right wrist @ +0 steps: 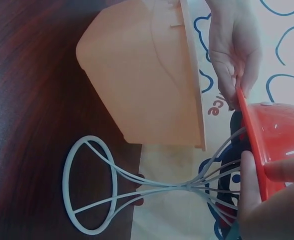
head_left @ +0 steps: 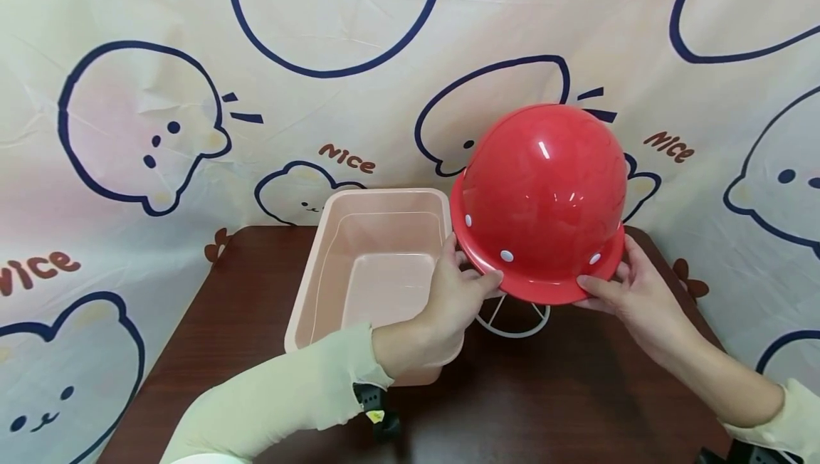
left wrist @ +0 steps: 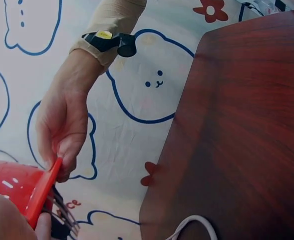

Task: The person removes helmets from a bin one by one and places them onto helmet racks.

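Observation:
A red hard hat (head_left: pixel 544 186) with white rivets is held by its brim between two hands, above a white wire stand (right wrist: pixel 186 187). My left hand (head_left: pixel 456 297) pinches the brim on the left, thumb on top and fingers beneath. On the right, my right hand (head_left: pixel 634 297) grips the brim in the same way. The right wrist view shows the stand's round base on the table and its wires fanning up into the hat. The hat hides the stand's top, so I cannot tell whether its weight rests there. Dark straps or lining show beneath the brim.
A peach plastic bin (head_left: pixel 384 230) stands on the dark brown table (head_left: pixel 544 407), left of the stand and partly behind my left forearm. A cartoon-printed cloth (head_left: pixel 359 115) hangs behind and beside the table. Black cameras are strapped to both wrists.

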### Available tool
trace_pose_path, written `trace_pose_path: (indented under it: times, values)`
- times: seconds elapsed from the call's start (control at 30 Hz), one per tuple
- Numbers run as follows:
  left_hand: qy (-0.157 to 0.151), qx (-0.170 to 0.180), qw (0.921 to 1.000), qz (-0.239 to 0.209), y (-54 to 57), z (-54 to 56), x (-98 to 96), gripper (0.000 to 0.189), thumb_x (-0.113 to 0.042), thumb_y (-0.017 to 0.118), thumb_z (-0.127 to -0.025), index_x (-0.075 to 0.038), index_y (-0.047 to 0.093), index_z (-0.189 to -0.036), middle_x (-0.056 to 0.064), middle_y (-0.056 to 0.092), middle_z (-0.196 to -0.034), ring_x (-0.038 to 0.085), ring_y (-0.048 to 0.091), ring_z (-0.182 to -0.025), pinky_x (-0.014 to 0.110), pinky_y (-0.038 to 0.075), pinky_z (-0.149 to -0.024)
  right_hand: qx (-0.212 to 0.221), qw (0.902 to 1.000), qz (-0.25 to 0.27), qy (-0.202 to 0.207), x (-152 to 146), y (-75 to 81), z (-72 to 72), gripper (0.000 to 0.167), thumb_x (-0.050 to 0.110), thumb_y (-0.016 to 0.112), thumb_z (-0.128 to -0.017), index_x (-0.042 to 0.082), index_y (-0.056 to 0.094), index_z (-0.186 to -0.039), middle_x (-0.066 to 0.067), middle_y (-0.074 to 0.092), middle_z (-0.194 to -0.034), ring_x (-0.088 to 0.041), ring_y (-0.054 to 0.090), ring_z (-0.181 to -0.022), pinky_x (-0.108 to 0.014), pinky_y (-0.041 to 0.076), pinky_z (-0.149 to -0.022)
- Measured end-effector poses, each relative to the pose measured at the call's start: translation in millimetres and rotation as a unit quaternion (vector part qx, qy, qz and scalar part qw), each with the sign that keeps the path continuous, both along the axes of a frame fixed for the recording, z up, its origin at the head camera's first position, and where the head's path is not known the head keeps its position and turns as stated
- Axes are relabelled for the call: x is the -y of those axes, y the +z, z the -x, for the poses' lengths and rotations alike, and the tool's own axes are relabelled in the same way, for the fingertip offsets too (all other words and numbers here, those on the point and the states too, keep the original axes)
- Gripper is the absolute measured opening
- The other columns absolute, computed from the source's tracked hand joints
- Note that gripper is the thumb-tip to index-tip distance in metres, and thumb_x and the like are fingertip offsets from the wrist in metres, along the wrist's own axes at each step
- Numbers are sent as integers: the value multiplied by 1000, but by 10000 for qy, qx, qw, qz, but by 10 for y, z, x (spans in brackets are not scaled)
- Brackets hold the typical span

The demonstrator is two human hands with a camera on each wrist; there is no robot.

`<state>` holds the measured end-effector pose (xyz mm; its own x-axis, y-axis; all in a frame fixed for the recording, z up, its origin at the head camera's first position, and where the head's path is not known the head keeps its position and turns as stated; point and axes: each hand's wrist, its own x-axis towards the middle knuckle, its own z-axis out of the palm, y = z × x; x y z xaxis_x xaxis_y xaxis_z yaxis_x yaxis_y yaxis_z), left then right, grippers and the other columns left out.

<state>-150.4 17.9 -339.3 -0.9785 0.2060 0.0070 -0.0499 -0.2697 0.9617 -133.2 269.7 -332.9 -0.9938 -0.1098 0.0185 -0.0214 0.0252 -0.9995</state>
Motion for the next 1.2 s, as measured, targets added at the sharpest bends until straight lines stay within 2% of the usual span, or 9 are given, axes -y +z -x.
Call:
trace_pose_path:
  times: [0.3, 0.53, 0.7, 0.83, 0.9, 0.97, 1.07, 1.1, 1.2]
  values:
    - [-578, 277, 9977, 199, 30, 78, 93, 51, 6, 68, -90, -2, 45, -136, 15, 65, -113, 24, 73, -86, 40, 62, -80, -57, 9977, -659, -167, -94, 19, -5, 86, 8, 70, -96, 17, 15, -161, -1, 49, -137, -10, 71, -101, -29, 61, -80]
    - [-1188, 295, 9905, 629, 75, 115, 258, 49, -4, 69, -94, 0, 46, -137, 16, 67, -115, 30, 71, -100, 42, 61, -85, -59, 9970, -510, -571, -309, -25, 40, 69, 16, 63, -101, 8, 23, -157, 11, 61, -122, -5, 70, -96, -21, 60, -77]
    - [-938, 508, 9895, 972, 217, 182, 477, 70, -9, 67, -97, 2, 28, -154, 21, 59, -124, 31, 68, -105, 39, 61, -85, -304, 9930, -559, -992, -493, -17, 125, 72, 19, 59, -104, 4, 16, -160, 11, 54, -121, 2, 67, -94, -15, 57, -75]
    - [-505, 408, 9847, 1618, 388, 305, 776, 71, -13, 61, -102, 3, 21, -158, 25, 49, -139, 36, 64, -115, 40, 59, -91, -557, 9792, -1389, -1370, -611, 85, 245, 63, 22, 55, -106, 3, 26, -158, 13, 52, -115, 9, 64, -89, -9, 54, -72]
    - [-478, 112, 9678, 2467, 491, 385, 992, 69, -20, 60, -103, 1, 24, -158, 24, 45, -147, 38, 58, -126, 44, 54, -100, -636, 9641, -2116, -1472, -671, 170, 306, 60, 27, 52, -107, 1, 30, -156, 7, 53, -118, 13, 60, -87, -5, 51, -71]
    - [-607, -285, 9405, 3331, 578, 472, 1236, 69, -28, 59, -104, 0, 26, -158, 23, 41, -152, 38, 51, -134, 49, 47, -108, -686, 9453, -2852, -1424, -742, 265, 360, 58, 31, 50, -107, 0, 35, -154, -6, 56, -127, 5, 60, -91, -4, 48, -67]
    - [-825, -856, 8879, 4444, 678, 598, 1602, 74, -37, 57, -104, 1, 23, -159, 23, 33, -160, 40, 36, -145, 56, 35, -116, -1002, 8942, -4180, -1251, -827, 385, 460, 61, 35, 46, -108, -5, 35, -152, -31, 47, -138, -25, 60, -109, -31, 60, -83]
    - [-883, -965, 8760, 4642, 702, 636, 1715, 76, -38, 55, -105, 2, 20, -160, 24, 29, -161, 42, 32, -147, 59, 31, -117, -1084, 8767, -4530, -1202, -857, 421, 493, 61, 35, 46, -108, -6, 35, -152, -37, 43, -140, -36, 56, -113, -43, 60, -86]
    - [-847, -1153, 8401, 5232, 760, 740, 2025, 80, -44, 51, -106, 2, 15, -161, 27, 23, -163, 45, 26, -149, 63, 26, -118, -1321, 8359, -5213, -1099, -961, 503, 603, 64, 34, 45, -109, -9, 31, -153, -42, 38, -142, -59, 41, -122, -76, 42, -89]
